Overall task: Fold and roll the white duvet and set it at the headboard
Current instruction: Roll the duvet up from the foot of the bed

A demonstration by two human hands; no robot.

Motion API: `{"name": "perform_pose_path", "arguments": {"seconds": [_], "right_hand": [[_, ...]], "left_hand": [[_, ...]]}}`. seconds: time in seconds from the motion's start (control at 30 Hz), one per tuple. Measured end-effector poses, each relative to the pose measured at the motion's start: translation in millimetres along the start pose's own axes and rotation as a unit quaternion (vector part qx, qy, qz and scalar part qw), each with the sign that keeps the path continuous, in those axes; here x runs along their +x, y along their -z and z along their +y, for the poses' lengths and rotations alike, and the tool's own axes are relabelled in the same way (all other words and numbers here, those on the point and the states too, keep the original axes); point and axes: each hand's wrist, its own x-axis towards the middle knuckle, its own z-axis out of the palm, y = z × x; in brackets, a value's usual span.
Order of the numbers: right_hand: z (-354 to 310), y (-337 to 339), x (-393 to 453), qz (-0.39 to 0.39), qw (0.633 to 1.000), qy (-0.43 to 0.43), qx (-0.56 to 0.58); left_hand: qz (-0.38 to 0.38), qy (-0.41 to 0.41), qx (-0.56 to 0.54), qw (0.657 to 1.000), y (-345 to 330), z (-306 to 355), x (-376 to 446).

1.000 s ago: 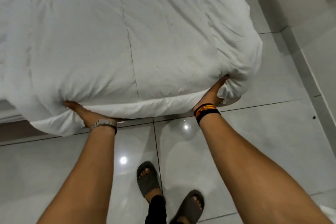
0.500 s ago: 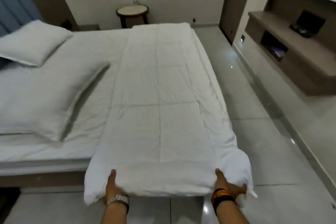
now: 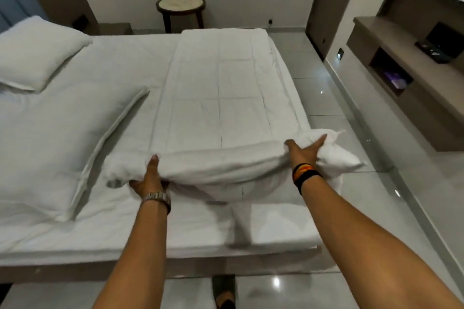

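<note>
Already folded into a long strip, the duvet [image 3: 221, 98] lay along the right side of the bed [image 3: 75, 231], its near end turned up and over into a thick first roll. Left hand [image 3: 149, 179] gripped that roll from below, thumb up against its front and fingers tucked under the cloth (a metal watch [image 3: 157, 198] sat on the wrist). Right hand [image 3: 305, 152] lay flat on the roll's right end, fingers spread, pressing the bunched corner. Two pillows [image 3: 50, 138] lay to the left, beside the duvet. A round table [image 3: 180, 6] stood beyond the bed.
</note>
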Motion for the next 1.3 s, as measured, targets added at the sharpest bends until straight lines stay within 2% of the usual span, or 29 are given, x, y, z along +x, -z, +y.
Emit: {"name": "perform_pose_path", "arguments": {"seconds": [0.07, 0.13, 0.2, 0.3, 0.37, 0.43, 0.5, 0.6, 0.67, 0.7, 0.77, 0.83, 0.9, 0.97, 1.0, 1.07, 1.17, 1.2, 1.3], "right_hand": [[-5.1, -23.9, 35.9, -0.077, 0.995, 0.031, -0.046], [10.0, -33.4, 54.2, -0.095, 0.987, 0.055, -0.117], [47.5, -31.6, 63.5, -0.051, 0.977, 0.078, -0.191], [108.5, -28.3, 69.5, 0.047, 0.958, 0.015, -0.284], [130.9, -31.0, 78.4, 0.14, 0.944, -0.075, -0.288], [137.6, -33.6, 88.1, 0.224, 0.93, -0.18, -0.228], [141.2, -32.1, 100.2, 0.25, 0.923, -0.233, -0.176], [141.8, -32.3, 123.2, 0.219, 0.932, -0.231, -0.176], [139.9, -32.6, 128.9, 0.194, 0.939, -0.213, -0.188], [140.3, -32.9, 129.5, 0.186, 0.94, -0.207, -0.196], [141.1, -35.6, 125.5, 0.171, 0.942, -0.198, -0.209], [142.2, -39.4, 121.7, 0.168, 0.945, -0.176, -0.217], [141.8, -43.0, 118.4, 0.158, 0.953, -0.12, -0.228], [144.2, -42.7, 111.1, 0.126, 0.958, -0.056, -0.251], [147.5, -41.3, 106.1, 0.113, 0.959, -0.052, -0.254], [157.0, -37.4, 95.9, 0.121, 0.956, -0.106, -0.245], [160.9, -40.4, 91.0, 0.144, 0.945, -0.196, -0.217], [158.7, -44.5, 92.1, 0.147, 0.946, -0.213, -0.197], [150.4, -59.8, 98.2, 0.17, 0.948, -0.223, -0.153]], "left_hand": [[-0.073, -0.004, 0.065, 0.995, -34.1, 0.7, 34.8], [-0.116, -0.015, 0.181, 0.976, -53.3, -7.6, 66.8], [-0.095, -0.03, 0.315, 0.944, -53.6, -29.9, 90.9], [0.005, -0.022, 0.48, 0.877, -40.8, -70.1, 101.2], [0.064, 0.015, 0.5, 0.864, -39.9, -89.9, 103.1], [0.125, 0.067, 0.452, 0.881, -48.6, -101.8, 106.8], [0.166, 0.067, 0.446, 0.877, -59.5, -105.6, 114.3], [0.163, -0.044, 0.554, 0.815, -55.8, -101.0, 153.2], [0.099, -0.095, 0.637, 0.758, -48.1, -87.0, 179.9], [0.064, -0.097, 0.659, 0.743, -47.9, -79.3, 191.5], [0.019, -0.069, 0.653, 0.754, -55.3, -60.3, 204.6], [0.016, -0.07, 0.646, 0.76, -59.2, -44.0, 207.6], [0.048, -0.079, 0.641, 0.762, -48.2, -30.6, 202.4], [0.084, -0.072, 0.612, 0.783, -26.2, -24.4, 196.8], [0.092, -0.064, 0.601, 0.791, -16.4, -23.7, 193.1], [0.108, -0.071, 0.594, 0.794, -2.3, -30.0, 185.6], [0.123, -0.127, 0.603, 0.778, 2.1, -58.6, 164.0], [0.13, -0.11, 0.583, 0.794, -2.1, -71.5, 150.3], [0.111, 0.024, 0.5, 0.858, -20.7, -114.3, 108.0]]}}
